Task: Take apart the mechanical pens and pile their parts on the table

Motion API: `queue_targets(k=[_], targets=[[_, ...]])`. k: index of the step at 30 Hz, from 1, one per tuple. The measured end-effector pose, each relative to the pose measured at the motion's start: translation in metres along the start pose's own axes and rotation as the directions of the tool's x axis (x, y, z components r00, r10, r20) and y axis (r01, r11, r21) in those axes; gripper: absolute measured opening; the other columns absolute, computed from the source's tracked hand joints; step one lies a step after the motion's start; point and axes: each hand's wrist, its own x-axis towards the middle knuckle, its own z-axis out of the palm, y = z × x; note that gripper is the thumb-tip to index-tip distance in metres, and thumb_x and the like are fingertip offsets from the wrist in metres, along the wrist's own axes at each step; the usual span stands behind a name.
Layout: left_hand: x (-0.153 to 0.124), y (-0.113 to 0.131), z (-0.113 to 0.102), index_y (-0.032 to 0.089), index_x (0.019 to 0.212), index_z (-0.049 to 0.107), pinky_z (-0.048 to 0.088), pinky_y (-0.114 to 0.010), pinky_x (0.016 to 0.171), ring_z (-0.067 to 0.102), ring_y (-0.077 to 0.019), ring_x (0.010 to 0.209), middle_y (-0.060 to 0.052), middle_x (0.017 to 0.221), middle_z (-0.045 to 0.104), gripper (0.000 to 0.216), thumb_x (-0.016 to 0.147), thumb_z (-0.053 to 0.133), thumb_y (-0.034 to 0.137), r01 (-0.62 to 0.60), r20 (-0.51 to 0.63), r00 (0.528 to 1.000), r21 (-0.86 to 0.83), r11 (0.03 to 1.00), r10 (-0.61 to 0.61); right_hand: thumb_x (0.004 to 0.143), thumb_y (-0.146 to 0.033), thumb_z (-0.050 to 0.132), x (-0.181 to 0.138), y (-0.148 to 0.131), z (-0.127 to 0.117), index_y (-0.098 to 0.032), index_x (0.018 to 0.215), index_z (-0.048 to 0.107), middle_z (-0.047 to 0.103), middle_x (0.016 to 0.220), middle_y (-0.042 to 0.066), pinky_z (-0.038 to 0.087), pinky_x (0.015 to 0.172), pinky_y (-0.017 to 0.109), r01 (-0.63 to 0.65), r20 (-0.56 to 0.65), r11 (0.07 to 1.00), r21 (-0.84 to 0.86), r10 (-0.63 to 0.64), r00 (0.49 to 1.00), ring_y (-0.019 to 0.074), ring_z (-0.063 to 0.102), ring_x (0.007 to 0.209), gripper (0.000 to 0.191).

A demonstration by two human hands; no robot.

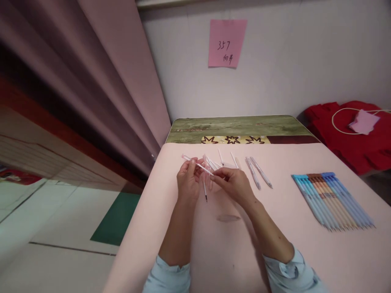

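A mauve curtain [100,93] hangs beyond the table's left edge. Both forearms, in pale blue sleeves, reach from the near edge of the pink table [189,244] toward its far middle.

The left hand [187,179] is raised with its palm turned inward. Its fingers are curled and its thumb is pressed against a slim clear pen barrel [197,165], which slants up toward the far left corner. The right hand [233,183] lies knuckles-up, its fingertips pinched closed on the barrel's lower end.

A dark-tipped refill [205,191] points toward the near edge between the hands; I cannot tell which hand holds it. Loose pen parts [220,156] lie just beyond the hands, and two white pens [258,173] lie to their right. A row of blue and orange pens [331,199] lies near the right edge.
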Motion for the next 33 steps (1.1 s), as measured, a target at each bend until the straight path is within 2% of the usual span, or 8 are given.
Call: queue_targets(k=[5, 8, 14, 18, 21, 26, 29, 33], targets=[[0.001, 0.01, -0.004, 0.013, 0.089, 0.064, 0.051, -0.023, 0.063, 0.065, -0.0113, 0.066, -0.008, 0.083, 0.072, 0.034, 0.068, 0.079, 0.036, -0.037, 0.013, 0.999, 0.057, 0.998, 0.036, 0.081, -0.047, 0.064, 0.0, 0.002, -0.002, -0.022, 0.069, 0.07, 0.063, 0.06, -0.001, 0.031, 0.051, 0.023, -0.019, -0.011, 0.999, -0.041, 0.018, 1.0, 0.0126, 0.052, 0.055, 0.028], [0.009, 0.023, -0.023, 0.014, 0.085, 0.064, 0.047, -0.022, 0.054, 0.059, -0.0096, 0.057, -0.006, 0.079, 0.071, 0.031, 0.071, 0.073, 0.04, -0.161, -0.076, 0.978, 0.318, 0.934, 0.194, 0.082, -0.046, 0.062, 0.0, 0.005, -0.004, -0.021, 0.061, 0.064, 0.059, 0.055, -0.001, 0.03, 0.052, 0.024, -0.054, -0.046, 0.993, -0.101, 0.05, 0.998, 0.0131, 0.051, 0.054, 0.033], [0.02, 0.037, -0.056, 0.018, 0.069, 0.063, 0.041, -0.026, 0.052, 0.056, -0.0143, 0.052, -0.003, 0.063, 0.066, 0.024, 0.072, 0.067, 0.042, -0.042, -0.057, 0.971, 0.915, 0.401, 0.232, 0.082, -0.039, 0.063, -0.001, 0.004, 0.01, -0.022, 0.074, 0.069, 0.066, 0.062, 0.0, 0.033, 0.056, 0.025, -0.1, -0.077, 0.968, -0.229, 0.084, 0.993, 0.0155, 0.057, 0.059, 0.02], [0.019, 0.038, -0.055, 0.021, 0.065, 0.059, 0.041, -0.03, 0.063, 0.061, -0.02, 0.066, -0.004, 0.066, 0.066, 0.023, 0.075, 0.062, 0.042, -0.003, -0.007, 0.972, 0.999, 0.042, 0.236, 0.085, -0.038, 0.06, -0.002, 0.003, 0.013, -0.022, 0.074, 0.067, 0.068, 0.065, 0.001, 0.033, 0.058, 0.026, -0.109, -0.112, 0.948, -0.299, 0.078, 0.991, 0.0166, 0.06, 0.062, 0.021], [0.015, 0.04, -0.05, 0.022, 0.065, 0.058, 0.039, -0.032, 0.064, 0.061, -0.0236, 0.072, -0.006, 0.071, 0.067, 0.027, 0.078, 0.057, 0.046, 0.052, -0.026, 0.98, 0.99, -0.128, 0.199, 0.084, -0.038, 0.061, -0.003, 0.003, 0.016, -0.022, 0.077, 0.067, 0.069, 0.067, 0.001, 0.034, 0.058, 0.026, -0.104, -0.133, 0.944, -0.314, 0.064, 0.989, 0.0168, 0.06, 0.062, 0.019], [0.008, 0.042, -0.044, 0.023, 0.068, 0.061, 0.04, -0.037, 0.067, 0.062, -0.0296, 0.081, -0.01, 0.079, 0.069, 0.043, 0.081, 0.048, 0.062, 0.07, -0.032, 0.987, 0.969, -0.238, 0.159, 0.082, -0.046, 0.061, 0.002, 0.011, 0.01, -0.022, 0.079, 0.07, 0.068, 0.064, 0.001, 0.037, 0.058, 0.026, -0.086, -0.155, 0.974, -0.207, 0.054, 0.986, 0.0163, 0.06, 0.06, 0.025], [0.008, 0.044, -0.043, 0.023, 0.075, 0.063, 0.041, -0.039, 0.07, 0.062, -0.0315, 0.085, -0.01, 0.082, 0.07, 0.044, 0.083, 0.045, 0.062, 0.071, -0.02, 0.977, 0.968, -0.24, 0.21, 0.081, -0.045, 0.06, 0.004, 0.025, -0.024, -0.023, 0.078, 0.071, 0.068, 0.064, 0.001, 0.038, 0.059, 0.025, -0.183, -0.257, 0.967, -0.176, 0.135, 0.957, 0.016, 0.061, 0.06, 0.025], [0.012, 0.043, -0.042, 0.024, 0.085, 0.064, 0.043, -0.039, 0.072, 0.063, -0.0315, 0.089, -0.01, 0.09, 0.071, 0.035, 0.085, 0.047, 0.054, 0.017, 0.039, 0.971, 0.972, -0.234, 0.234, 0.078, -0.045, 0.06, -0.002, 0.039, -0.08, -0.023, 0.073, 0.07, 0.069, 0.068, 0.004, 0.036, 0.057, 0.027, -0.442, -0.393, 0.826, -0.349, 0.298, 0.87, 0.0189, 0.062, 0.064, 0.025]])
